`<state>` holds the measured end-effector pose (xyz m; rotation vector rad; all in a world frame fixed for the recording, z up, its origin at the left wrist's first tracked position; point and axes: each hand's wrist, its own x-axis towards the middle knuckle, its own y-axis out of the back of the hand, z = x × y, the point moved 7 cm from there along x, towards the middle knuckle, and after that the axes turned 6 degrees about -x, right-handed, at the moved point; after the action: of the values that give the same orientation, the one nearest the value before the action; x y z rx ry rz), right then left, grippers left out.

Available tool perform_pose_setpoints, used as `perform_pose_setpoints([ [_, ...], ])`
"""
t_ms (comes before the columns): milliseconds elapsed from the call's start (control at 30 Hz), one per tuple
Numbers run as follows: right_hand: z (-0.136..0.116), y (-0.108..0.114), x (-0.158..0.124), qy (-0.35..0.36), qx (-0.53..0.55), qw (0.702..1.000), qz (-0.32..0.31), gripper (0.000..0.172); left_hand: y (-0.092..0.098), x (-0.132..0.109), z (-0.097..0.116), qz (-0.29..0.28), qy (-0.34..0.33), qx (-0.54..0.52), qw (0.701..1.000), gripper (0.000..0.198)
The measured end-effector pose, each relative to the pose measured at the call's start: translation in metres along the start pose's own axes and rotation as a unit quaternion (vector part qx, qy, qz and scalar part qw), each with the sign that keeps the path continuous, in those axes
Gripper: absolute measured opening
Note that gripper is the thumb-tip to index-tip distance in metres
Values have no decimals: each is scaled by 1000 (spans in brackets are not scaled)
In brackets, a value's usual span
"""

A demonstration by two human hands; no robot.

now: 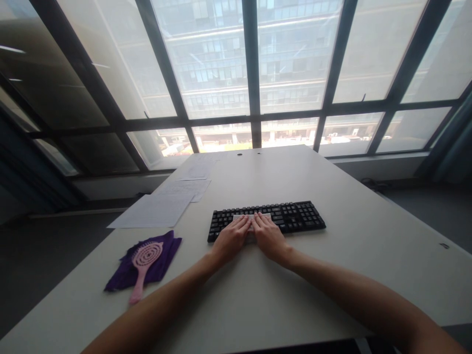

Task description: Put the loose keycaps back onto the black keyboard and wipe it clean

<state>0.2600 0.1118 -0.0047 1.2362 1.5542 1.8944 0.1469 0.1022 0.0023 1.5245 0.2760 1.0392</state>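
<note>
My left hand (232, 237) lies flat with its fingers stretched out over a white tissue or wipe (268, 216). Beside it my right hand (270, 238) rests flat on the same white piece, fingertips close to those of the left. The piece is spread on the left-centre keys of a black keyboard (302, 216), and most of it is hidden beneath my fingers. Neither hand is wrapped around anything. To the left of my left forearm, a pink hairbrush (147, 255) lies on a folded purple cloth (167, 250).
Several printed paper sheets (155, 206) lie along the left edge of the white table (265, 182). Two small dark spots are at its far end, and a small dark object (444, 246) sits near the right edge. Large windows (295, 59) stand behind the table.
</note>
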Motion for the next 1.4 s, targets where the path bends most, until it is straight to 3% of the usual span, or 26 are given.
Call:
perform_pose_setpoints([
  [500,0,3,0,-6,3,1000,1,48,1,0,-3,4,9,-24,1000,44],
  [867,-5,9,-1,4,-6,1000,-9,41,10,4,7,1,-10,-26,1000,28],
  [1233,-5,8,-3,9,3,1000,1,44,13,3,7,8,-11,-23,1000,29],
  [1400,-6,13,-1,5,7,1000,-22,44,17,4,11,17,-34,-23,999,28],
])
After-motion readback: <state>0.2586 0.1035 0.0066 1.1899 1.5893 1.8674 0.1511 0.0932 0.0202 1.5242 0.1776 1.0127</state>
